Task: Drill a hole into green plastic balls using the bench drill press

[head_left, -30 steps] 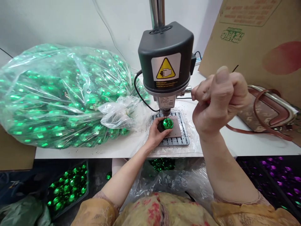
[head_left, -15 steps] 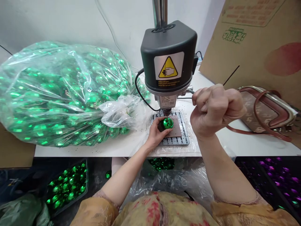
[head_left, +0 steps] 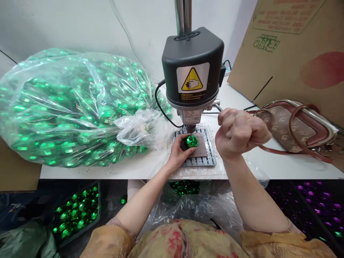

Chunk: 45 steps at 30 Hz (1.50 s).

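Observation:
My left hand [head_left: 179,152] grips a shiny green faceted ball [head_left: 192,141] between thumb and fingers, pressing it to a brownish pad [head_left: 201,148] on the slotted metal base [head_left: 212,157]. Over the ball stands a black bench drill press [head_left: 192,61]; its thin bit reaches the top of the ball, and how deep it sits I cannot tell. My right hand [head_left: 239,134] is closed in a fist around the drill press's feed lever [head_left: 218,107], to the right of the motor head. Dark chips lie scattered around the base.
A large clear bag of green balls [head_left: 75,107] fills the table's left side. A patterned handbag [head_left: 298,125] and a cardboard box [head_left: 295,46] stand at right. Below the table edge are a crate of green balls [head_left: 77,208] and purple balls [head_left: 319,200].
My right hand has moved down and slightly left with the feed lever. My left hand and the green ball have stayed in place under the bit.

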Available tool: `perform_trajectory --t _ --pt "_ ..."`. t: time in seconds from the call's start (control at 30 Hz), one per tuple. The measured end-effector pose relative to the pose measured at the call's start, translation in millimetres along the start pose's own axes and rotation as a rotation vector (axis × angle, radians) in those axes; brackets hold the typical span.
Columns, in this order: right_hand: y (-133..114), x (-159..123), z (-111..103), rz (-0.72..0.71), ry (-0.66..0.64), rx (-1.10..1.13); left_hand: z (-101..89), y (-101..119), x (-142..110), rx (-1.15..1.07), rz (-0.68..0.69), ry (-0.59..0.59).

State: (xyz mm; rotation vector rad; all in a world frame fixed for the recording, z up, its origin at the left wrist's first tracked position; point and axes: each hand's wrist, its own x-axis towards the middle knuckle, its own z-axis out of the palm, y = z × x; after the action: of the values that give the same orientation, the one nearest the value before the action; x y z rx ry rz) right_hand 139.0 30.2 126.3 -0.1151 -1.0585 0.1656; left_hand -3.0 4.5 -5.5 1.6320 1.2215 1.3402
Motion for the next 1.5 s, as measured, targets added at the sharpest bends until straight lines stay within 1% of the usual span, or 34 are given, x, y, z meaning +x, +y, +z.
perform_trajectory --t 0.1,0.17,0.23,0.3,0.37,0.43,0.5,0.63,0.73,0.83,0.9,0.93,0.97,1.07,1.1,1.13,1.17,1.2,1.23,1.27,1.3,1.33,1.4,1.43,1.47,1.5 --pt "-1.0 -4.2 -1.4 -0.015 0.008 0.015 0.1 1.3 0.0 0.002 -0.007 0.002" --pt "-3.8 -2.5 -0.3 0.006 0.020 0.005 0.4 1.8 0.2 -0.001 -0.011 0.005" --pt "-7.8 6.3 3.9 0.091 0.048 -0.055 0.9 2.2 0.3 -0.014 -0.018 0.011" --pt "-11.3 22.0 11.2 0.233 0.081 -0.173 1.4 2.8 0.3 -0.017 -0.026 0.014" --pt "-12.9 40.0 19.5 0.357 0.022 -0.244 1.5 3.6 -0.3 -0.013 -0.030 0.016" --pt "-12.7 54.2 26.3 0.377 -0.023 -0.251 1.2 4.4 -1.1 -0.013 -0.030 0.014" --pt "-11.8 61.4 30.2 0.388 -0.040 -0.239 0.7 4.7 -1.7 -0.021 -0.032 0.012" --pt "-10.1 60.8 31.2 0.463 0.042 -0.198 1.1 4.8 -0.6 -0.021 -0.033 0.011" --pt "-8.3 58.6 30.1 0.456 0.057 -0.193 1.6 8.3 -1.5 -0.013 -0.010 0.021" --pt "-7.5 58.5 29.3 0.457 0.035 -0.205 -3.4 16.7 -14.3 0.082 0.040 0.085" --pt "-8.2 58.8 29.1 0.454 0.027 -0.201 -11.8 22.6 -34.1 0.199 0.129 0.098" --pt "-8.9 58.8 29.2 0.449 0.025 -0.194 -17.4 24.8 -47.4 0.262 0.194 0.063" --pt "-9.5 58.7 29.3 0.443 0.024 -0.189 -23.4 26.2 -62.3 0.323 0.269 -0.008" --pt "-11.0 58.0 29.7 0.417 0.026 -0.190 -41.4 26.1 -108.6 0.555 0.454 -0.307" --pt "-11.1 57.7 29.7 0.409 0.034 -0.190 -46.6 25.1 -120.9 0.636 0.498 -0.393" --pt "-11.1 57.4 29.6 0.403 0.043 -0.189 -51.3 24.0 -129.5 0.700 0.535 -0.455" --pt "-11.0 57.1 29.4 0.402 0.050 -0.187 -55.6 22.9 -133.4 0.735 0.571 -0.487" --pt "-10.8 56.9 29.2 0.401 0.057 -0.185 -59.5 21.8 -131.8 0.741 0.603 -0.484" --pt "-10.6 56.6 28.9 0.405 0.061 -0.186 -63.3 20.6 -124.0 0.725 0.623 -0.449" --pt "-10.4 56.4 28.6 0.407 0.060 -0.190 -67.0 19.3 -110.1 0.704 0.610 -0.385" --pt "-10.1 56.3 28.3 0.404 0.061 -0.195 -70.8 17.6 -90.6 0.685 0.568 -0.293" --pt "-9.9 56.2 28.0 0.399 0.062 -0.197 -74.6 15.5 -66.6 0.670 0.487 -0.191" --pt "-9.3 56.2 27.8 0.398 0.063 -0.195 -82.2 10.5 -12.8 0.625 0.270 -0.014" --pt "-9.0 56.3 27.8 0.396 0.066 -0.187 -85.8 7.8 13.0 0.584 0.181 0.052" --pt "-8.6 56.5 27.7 0.395 0.071 -0.180 -88.9 5.3 35.6 0.534 0.121 0.094" --pt "-8.4 56.6 27.7 0.399 0.074 -0.176 -91.4 3.2 53.8 0.486 0.090 0.115"
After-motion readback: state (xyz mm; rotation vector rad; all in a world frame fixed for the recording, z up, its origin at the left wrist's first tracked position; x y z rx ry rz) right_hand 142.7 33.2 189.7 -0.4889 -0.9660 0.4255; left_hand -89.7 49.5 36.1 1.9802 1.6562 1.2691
